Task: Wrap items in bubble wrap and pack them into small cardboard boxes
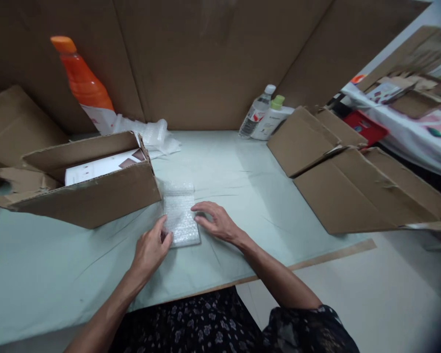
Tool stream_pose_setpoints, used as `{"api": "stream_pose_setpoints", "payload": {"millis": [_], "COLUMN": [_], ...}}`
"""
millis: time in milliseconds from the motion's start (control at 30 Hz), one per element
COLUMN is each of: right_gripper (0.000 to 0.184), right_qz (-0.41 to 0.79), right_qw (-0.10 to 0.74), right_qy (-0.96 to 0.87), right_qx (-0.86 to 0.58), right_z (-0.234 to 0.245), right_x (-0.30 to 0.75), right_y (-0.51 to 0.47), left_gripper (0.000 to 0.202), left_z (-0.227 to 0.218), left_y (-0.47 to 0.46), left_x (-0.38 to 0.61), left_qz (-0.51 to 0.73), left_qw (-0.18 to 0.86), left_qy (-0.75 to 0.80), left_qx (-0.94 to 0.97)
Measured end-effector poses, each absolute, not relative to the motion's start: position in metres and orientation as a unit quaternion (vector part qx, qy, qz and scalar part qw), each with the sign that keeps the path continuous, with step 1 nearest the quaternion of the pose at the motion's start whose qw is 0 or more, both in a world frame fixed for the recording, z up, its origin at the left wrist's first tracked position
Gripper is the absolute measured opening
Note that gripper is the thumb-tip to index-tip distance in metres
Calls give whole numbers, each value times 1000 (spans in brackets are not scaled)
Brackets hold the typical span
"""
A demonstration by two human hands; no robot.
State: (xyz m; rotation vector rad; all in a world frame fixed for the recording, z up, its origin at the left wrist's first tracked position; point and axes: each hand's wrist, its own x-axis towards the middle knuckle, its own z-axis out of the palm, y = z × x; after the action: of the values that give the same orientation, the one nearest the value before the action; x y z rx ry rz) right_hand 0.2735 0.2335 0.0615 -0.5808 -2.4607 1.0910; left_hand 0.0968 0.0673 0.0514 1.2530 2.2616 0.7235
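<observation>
A flat piece of bubble wrap [180,215] lies lengthwise on the table in front of me, and whether something is inside it I cannot tell. My left hand [150,245] is at its lower left edge, with thumb and forefinger apart. On the opposite side, my right hand [218,223] has its fingertips at the right edge, thumb and fingers also apart. Neither hand visibly grips the wrap. Just to the left stands an open cardboard box [121,191] with a white printed carton [95,169] inside.
Behind the box are more bubble wrap [156,135] and an orange bottle [86,83]. A clear water bottle [255,115] and a white bottle with a green cap [270,120] stand at the back. Cardboard boxes [356,191] line the right side. A tall cardboard panel [206,63] closes the back.
</observation>
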Motion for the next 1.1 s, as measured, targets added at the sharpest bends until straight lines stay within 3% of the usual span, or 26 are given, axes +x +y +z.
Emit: {"api": "stream_pose_setpoints", "payload": {"millis": [67,233,400,533,700,900,1100], "right_gripper": [27,42,24,26,28,25,31], "right_qz": [340,246,243,333,444,238,163], "right_qw": [188,77,79,104,85,233,109], "right_qy": [-909,-964,-961,-925,-873,-925,-975], "right_qx": [-153,-67,-102,-150,-184,-184,-104], "right_z": [61,57,52,57,60,58,54], "right_x": [272,276,274,272,273,286,284], "right_y": [224,205,201,201,199,189,188], "left_gripper": [50,54,44,40,35,39,35], "left_z": [51,46,45,46,43,40,36], "left_y": [69,66,49,38,41,57,59], "left_x": [98,100,100,101,101,99,100], "left_qz": [242,248,349,352,371,320,329], "left_qw": [220,149,4,65,131,148,13], "left_qy": [824,823,740,681,714,769,750], "left_qx": [463,488,575,639,579,533,573]}}
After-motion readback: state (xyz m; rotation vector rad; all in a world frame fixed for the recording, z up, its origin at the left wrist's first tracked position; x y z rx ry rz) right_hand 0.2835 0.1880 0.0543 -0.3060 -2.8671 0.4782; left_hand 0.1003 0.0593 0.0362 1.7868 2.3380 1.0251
